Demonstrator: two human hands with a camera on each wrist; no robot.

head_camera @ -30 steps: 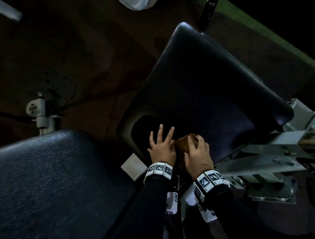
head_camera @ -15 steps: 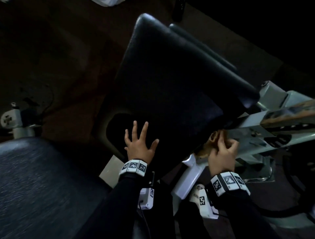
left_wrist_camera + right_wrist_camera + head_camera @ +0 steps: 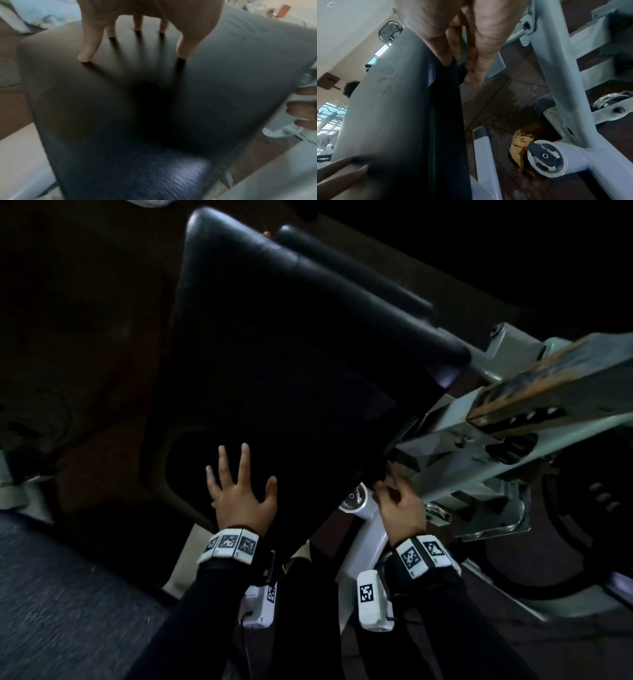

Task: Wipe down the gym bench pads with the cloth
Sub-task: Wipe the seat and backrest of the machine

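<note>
Pressing my left hand (image 3: 241,494), fingers spread wide, on the black bench pad (image 3: 291,354); my right hand (image 3: 399,501) reaches its edge with loose fingers, empty. The brown cloth (image 3: 519,147) lies on the floor (image 3: 501,108) beside the grey frame (image 3: 556,75).

No words, brand names or numbers can be read in any view. The only signs are black-and-white square code patterns on the white wristbands (image 3: 230,546) and on the small white camera boxes (image 3: 371,601) below both wrists. The black padded vinyl bench pad (image 3: 291,364) seems unmarked, though the head view is dim.
</note>
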